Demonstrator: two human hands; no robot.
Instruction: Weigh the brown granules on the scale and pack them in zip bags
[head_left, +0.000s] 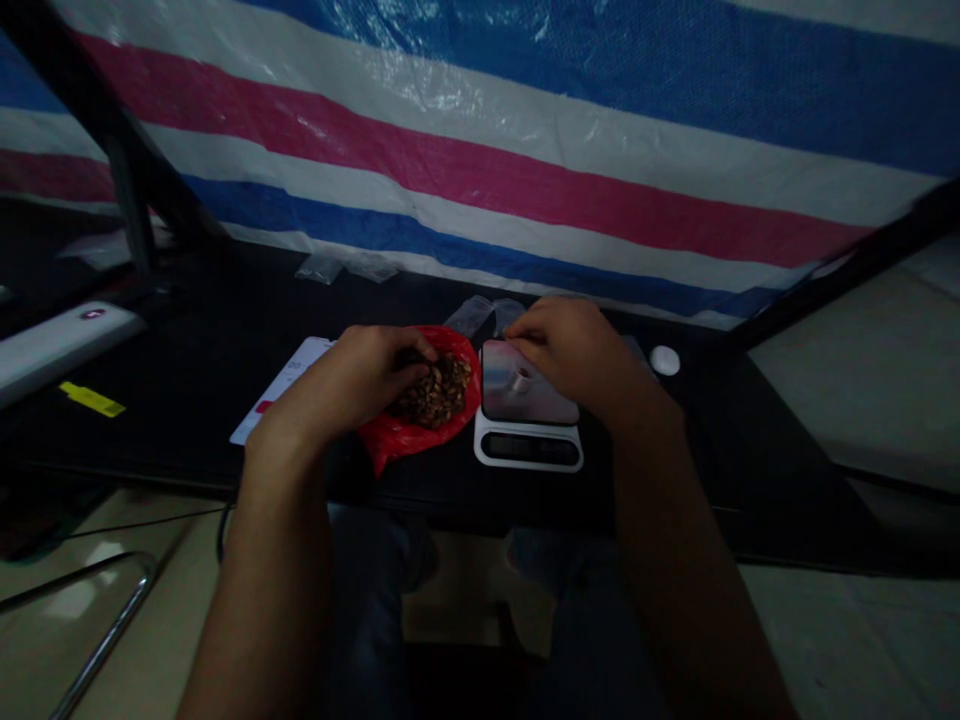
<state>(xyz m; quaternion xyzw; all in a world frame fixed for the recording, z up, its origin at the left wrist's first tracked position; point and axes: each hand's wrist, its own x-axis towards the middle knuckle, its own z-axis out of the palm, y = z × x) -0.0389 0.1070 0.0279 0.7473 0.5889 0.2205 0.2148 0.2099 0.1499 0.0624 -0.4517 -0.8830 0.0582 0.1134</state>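
- left hand (pixel 349 380): curled over, fingers (pixel 424 346) pressed into a heap of brown pieces (pixel 441 392), half closed; we cannot tell how many pieces, if any, it has hold of.
- the heap lies in a red plastic bag (pixel 401 440), right under that grip, its edges spread flat.
- right hand (pixel 574 350): fingertips drawn together just above a digital scale (pixel 529 450); we cannot tell whether they pinch anything.
- a small cylinder (pixel 519 380) stands on the scale platform, just below those fingertips.
- clear plastic bags (pixel 471 316) lie just beyond the grip of both hands.
- risk: a loose left grip could drop pieces onto the black table (pixel 172 440).
- risk: a careless right-hand move could knock the cylinder over or disturb the scale.
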